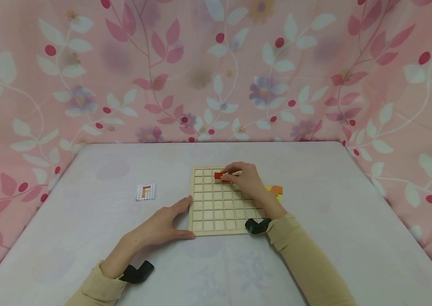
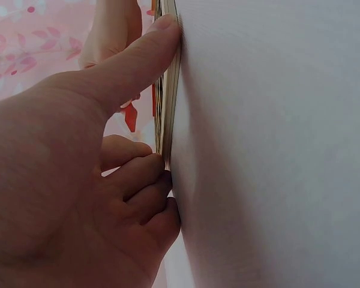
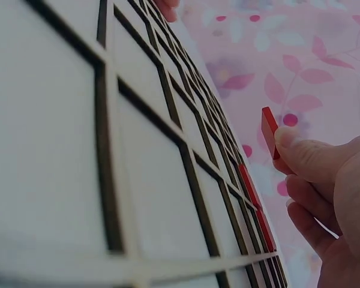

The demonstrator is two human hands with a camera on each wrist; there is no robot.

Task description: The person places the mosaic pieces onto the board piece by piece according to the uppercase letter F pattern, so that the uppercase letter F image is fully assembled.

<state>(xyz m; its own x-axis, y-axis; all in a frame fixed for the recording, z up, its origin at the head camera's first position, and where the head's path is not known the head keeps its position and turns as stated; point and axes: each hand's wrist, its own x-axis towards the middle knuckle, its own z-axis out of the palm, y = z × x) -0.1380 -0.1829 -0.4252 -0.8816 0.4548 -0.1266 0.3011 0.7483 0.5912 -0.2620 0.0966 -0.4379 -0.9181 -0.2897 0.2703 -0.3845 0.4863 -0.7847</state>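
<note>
One red tile [image 3: 268, 133] pinched in right grip [image 1: 244, 179] at 12 o'clock of grid board [image 1: 213, 205]; left grip [image 1: 160, 223], spread, touches 8 o'clock edge.

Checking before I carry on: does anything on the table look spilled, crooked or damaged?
Nothing stands out. The board lies flat, with the card flat to its left, and the right hand pinches a red tile. The orange and yellow tiles sit bunched right of the board, perhaps partly hidden by the right arm.
</note>
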